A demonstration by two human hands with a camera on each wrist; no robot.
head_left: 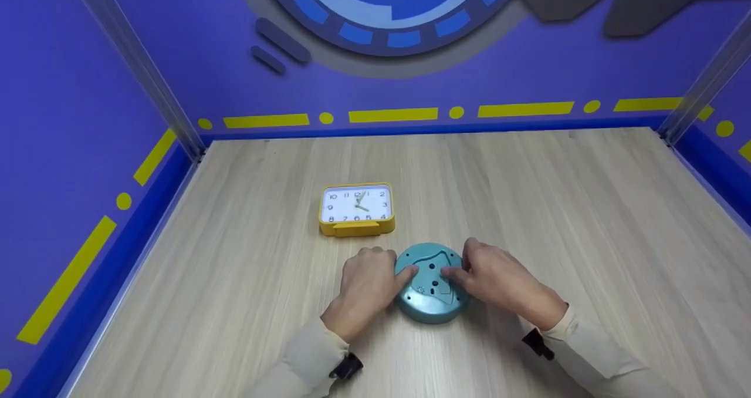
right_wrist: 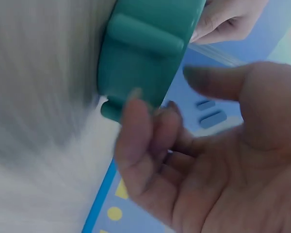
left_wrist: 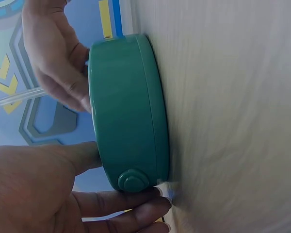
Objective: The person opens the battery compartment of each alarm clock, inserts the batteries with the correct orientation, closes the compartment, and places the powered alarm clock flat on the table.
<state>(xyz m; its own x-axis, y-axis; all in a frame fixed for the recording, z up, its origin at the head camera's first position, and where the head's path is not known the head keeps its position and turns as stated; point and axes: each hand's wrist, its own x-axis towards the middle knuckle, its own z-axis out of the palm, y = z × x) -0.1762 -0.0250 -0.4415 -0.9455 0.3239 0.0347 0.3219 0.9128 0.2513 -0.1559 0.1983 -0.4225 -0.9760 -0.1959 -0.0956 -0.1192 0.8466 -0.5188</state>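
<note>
A round teal clock [head_left: 431, 313] lies on the wooden table with its back facing up, showing small holes and a raised outline. My left hand [head_left: 369, 283] holds its left side, thumb on the back's edge and fingers along the side wall. Close to those fingers, a round button [left_wrist: 133, 180] sticks out of the wall in the left wrist view. My right hand [head_left: 499, 277] is at the clock's right side, its thumb over the back in the head view. In the right wrist view its bent, blurred fingers [right_wrist: 136, 126] overlap the side wall near a peg, thumb apart.
Behind and left of the teal clock, a yellow rectangular clock [head_left: 357, 207] lies with its white dial up. Blue walls [head_left: 410, 93] with yellow markings enclose the back and sides of the table [head_left: 557, 210].
</note>
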